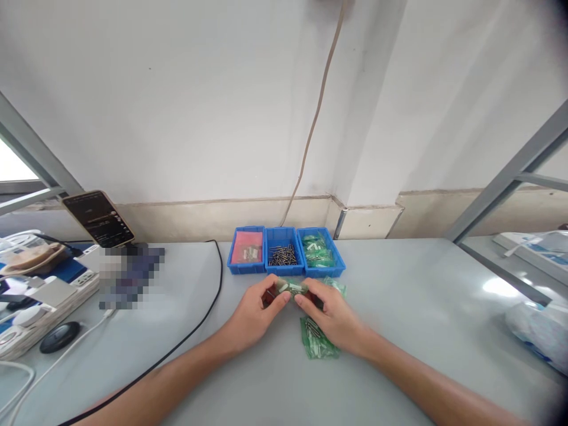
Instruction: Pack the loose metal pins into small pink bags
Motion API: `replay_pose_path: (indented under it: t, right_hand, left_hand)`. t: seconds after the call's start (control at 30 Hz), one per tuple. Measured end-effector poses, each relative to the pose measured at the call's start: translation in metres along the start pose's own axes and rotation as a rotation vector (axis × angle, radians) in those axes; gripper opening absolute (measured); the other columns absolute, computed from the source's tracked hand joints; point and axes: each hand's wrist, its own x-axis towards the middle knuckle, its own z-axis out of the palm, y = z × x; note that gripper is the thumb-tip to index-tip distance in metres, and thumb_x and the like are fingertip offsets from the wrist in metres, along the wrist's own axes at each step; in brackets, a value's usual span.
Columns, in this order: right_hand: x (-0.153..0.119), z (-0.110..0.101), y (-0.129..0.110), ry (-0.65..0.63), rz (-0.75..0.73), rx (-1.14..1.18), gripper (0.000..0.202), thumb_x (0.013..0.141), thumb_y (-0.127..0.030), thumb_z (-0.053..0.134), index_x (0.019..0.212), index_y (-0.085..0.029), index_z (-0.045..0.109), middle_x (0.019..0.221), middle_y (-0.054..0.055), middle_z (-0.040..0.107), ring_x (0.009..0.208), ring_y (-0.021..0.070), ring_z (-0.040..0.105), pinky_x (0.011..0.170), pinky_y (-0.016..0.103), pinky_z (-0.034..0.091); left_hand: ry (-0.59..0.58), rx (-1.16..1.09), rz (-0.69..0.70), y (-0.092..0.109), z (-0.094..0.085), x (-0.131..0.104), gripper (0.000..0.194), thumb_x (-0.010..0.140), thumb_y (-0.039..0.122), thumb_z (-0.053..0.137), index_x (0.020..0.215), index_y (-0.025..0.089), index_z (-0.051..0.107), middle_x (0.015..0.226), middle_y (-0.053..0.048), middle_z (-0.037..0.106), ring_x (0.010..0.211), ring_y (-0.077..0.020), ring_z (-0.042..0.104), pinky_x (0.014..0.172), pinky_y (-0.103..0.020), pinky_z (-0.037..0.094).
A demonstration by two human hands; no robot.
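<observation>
Between my two hands is a small green plastic bag (291, 286) with white and metal pieces inside. My left hand (258, 307) pinches its left end, and my right hand (331, 310) grips its right end, thumbs towards each other. Under and beside my right hand lies another green bag (317, 343) holding screws and white parts. A further green bag (336, 286) lies partly hidden behind that hand. Just beyond stand three blue bins: the left bin (246, 270) has a pink packet, the middle bin (284, 271) loose screws, the right bin (325, 273) several green bags.
On the left, a phone (98, 219) stands tilted near a power strip (48, 307) with chargers. A black cable (195, 329) crosses the table beside my left arm. A black mouse-like object (60, 337) lies near white cords. The wall (222, 118) rises behind the bins.
</observation>
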Motion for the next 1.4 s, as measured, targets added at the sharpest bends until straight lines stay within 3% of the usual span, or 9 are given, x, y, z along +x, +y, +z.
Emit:
replay_pose_path:
  t: [0.17, 0.33, 0.5, 0.67, 0.83, 1.03, 1.3, 1.4]
  right_hand:
    - [0.001, 0.001, -0.002, -0.028, -0.028, -0.033, 0.032, 0.109, -0.035, 0.051, 0.08, -0.024, 0.044, 0.077, -0.003, 0.052, 0.072, 0.017, 0.047, 0.065, 0.03, 0.033]
    - [0.002, 0.002, -0.004, -0.05, -0.003, -0.006, 0.032, 0.11, -0.038, 0.052, 0.082, -0.024, 0.045, 0.078, -0.003, 0.053, 0.072, 0.0169, 0.048, 0.065, 0.029, 0.034]
    - [0.005, -0.001, -0.004, 0.017, -0.019, 0.032, 0.028, 0.112, -0.034, 0.048, 0.086, -0.023, 0.052, 0.08, -0.003, 0.052, 0.074, 0.0167, 0.049, 0.068, 0.029, 0.037]
    - [0.006, -0.002, -0.006, 0.03, -0.02, 0.03, 0.031, 0.11, -0.031, 0.051, 0.08, -0.023, 0.052, 0.078, -0.003, 0.052, 0.073, 0.0166, 0.049, 0.067, 0.029, 0.037]
    - [0.007, -0.001, -0.006, -0.004, -0.002, 0.071, 0.024, 0.109, -0.036, 0.054, 0.088, -0.024, 0.055, 0.076, -0.003, 0.054, 0.071, 0.017, 0.049, 0.065, 0.029, 0.038]
    - [0.01, 0.001, -0.003, 0.03, -0.015, 0.035, 0.031, 0.111, -0.038, 0.05, 0.083, -0.024, 0.045, 0.076, -0.005, 0.049, 0.071, 0.0167, 0.046, 0.065, 0.03, 0.035]
    - [0.009, 0.0, -0.008, 0.002, -0.016, 0.055, 0.016, 0.109, -0.035, 0.053, 0.098, -0.025, 0.056, 0.084, -0.003, 0.059, 0.076, 0.0181, 0.055, 0.069, 0.03, 0.043]
    - [0.01, 0.0, -0.007, -0.006, -0.015, 0.062, 0.018, 0.108, -0.033, 0.055, 0.092, -0.025, 0.051, 0.08, -0.004, 0.054, 0.073, 0.0172, 0.052, 0.067, 0.029, 0.041]
  left_hand:
    - [0.01, 0.015, -0.025, 0.003, -0.001, -0.001, 0.032, 0.102, 0.051, 0.065, 0.109, 0.021, 0.068, 0.094, -0.001, 0.063, 0.082, -0.0178, 0.054, 0.075, -0.029, 0.045]
    - [0.023, 0.017, -0.036, 0.0, 0.0, -0.001, 0.035, 0.104, 0.053, 0.061, 0.097, 0.019, 0.063, 0.086, 0.0, 0.056, 0.079, -0.0167, 0.049, 0.071, -0.028, 0.041]
    - [0.039, 0.051, -0.068, 0.001, 0.0, 0.001, 0.043, 0.102, 0.059, 0.062, 0.086, 0.019, 0.055, 0.079, 0.003, 0.047, 0.074, -0.0155, 0.041, 0.067, -0.027, 0.037]
    - [0.018, 0.029, -0.074, 0.0, -0.003, 0.001, 0.04, 0.104, 0.059, 0.059, 0.101, 0.019, 0.065, 0.087, -0.001, 0.058, 0.079, -0.0174, 0.049, 0.073, -0.029, 0.041]
    - [0.047, 0.021, -0.074, -0.002, -0.002, 0.002, 0.039, 0.104, 0.057, 0.061, 0.107, 0.019, 0.068, 0.097, -0.003, 0.068, 0.086, -0.0199, 0.058, 0.079, -0.031, 0.046]
    - [0.067, 0.019, -0.055, -0.003, -0.002, 0.003, 0.042, 0.109, 0.058, 0.05, 0.118, 0.02, 0.067, 0.089, 0.0, 0.063, 0.079, -0.0171, 0.054, 0.073, -0.029, 0.045]
    - [0.042, 0.004, -0.019, -0.006, -0.002, 0.004, 0.036, 0.104, 0.054, 0.063, 0.108, 0.018, 0.067, 0.095, -0.003, 0.068, 0.084, -0.0186, 0.058, 0.077, -0.03, 0.047]
    - [0.069, -0.003, -0.019, -0.003, -0.001, 0.005, 0.036, 0.103, 0.053, 0.063, 0.107, 0.017, 0.067, 0.096, -0.003, 0.069, 0.085, -0.0192, 0.059, 0.077, -0.03, 0.046]
